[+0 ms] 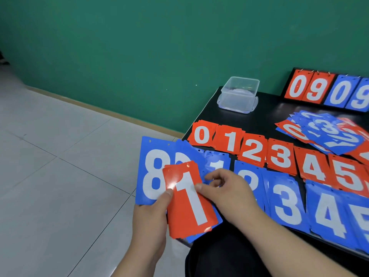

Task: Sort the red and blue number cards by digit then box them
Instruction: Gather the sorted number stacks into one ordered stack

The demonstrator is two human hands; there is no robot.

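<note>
Beyond the table (265, 108) edge, over floor (60, 156) — left hand (151, 222) grips fanned cards (153, 172), right hand (225, 190) pinches the red 1 card (189, 202).

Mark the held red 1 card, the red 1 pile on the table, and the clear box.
held red 1 card (192, 200): head view, on the white digit's stem.
red 1 pile (231, 140): head view, on the top card's digit.
clear box (235, 101): head view, on its front wall.

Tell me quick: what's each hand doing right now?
Left hand: holds the card stack, red 1 card on top.
Right hand: pinches the red 1 card's edge.
</note>
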